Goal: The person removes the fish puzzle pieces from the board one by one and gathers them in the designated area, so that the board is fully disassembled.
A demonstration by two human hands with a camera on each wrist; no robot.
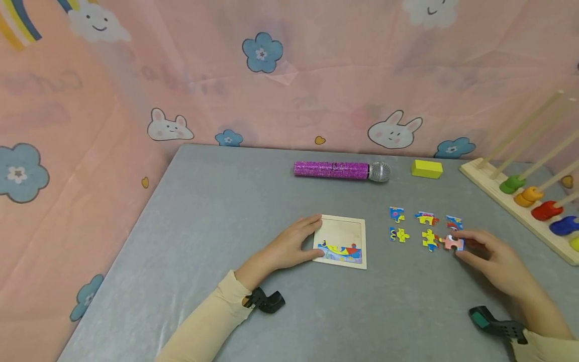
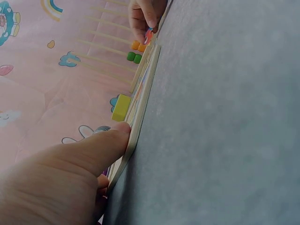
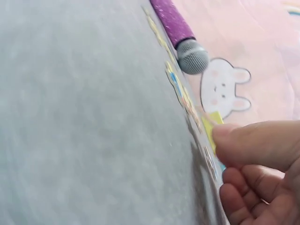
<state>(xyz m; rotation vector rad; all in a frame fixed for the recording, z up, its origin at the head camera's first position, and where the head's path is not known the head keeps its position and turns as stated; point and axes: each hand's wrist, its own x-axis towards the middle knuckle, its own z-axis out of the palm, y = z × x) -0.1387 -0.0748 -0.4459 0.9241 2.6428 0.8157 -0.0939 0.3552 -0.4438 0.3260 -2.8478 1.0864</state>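
Observation:
The left hand (image 1: 289,244) holds the left side of a small wooden puzzle board (image 1: 339,229), thumb near the front corner and fingers at the back corner. Fitted pieces with a blue and yellow picture (image 1: 341,252) fill the board's front strip; bare wood shows behind them. Between thumb and fingers, the right hand (image 1: 499,259) pinches a pink puzzle piece (image 1: 453,243). Beside it lie loose pieces in two rows, among them a yellow and blue piece (image 1: 429,240) and a red and blue piece (image 1: 454,222). The right wrist view largely hides the pinched piece.
A purple microphone (image 1: 334,170) lies at the back of the grey table (image 1: 217,211), with a yellow block (image 1: 427,169) to its right. At the right edge stands a wooden peg rack (image 1: 520,211) with tall rods and coloured rings. A pink printed cloth (image 1: 294,100) hangs behind.

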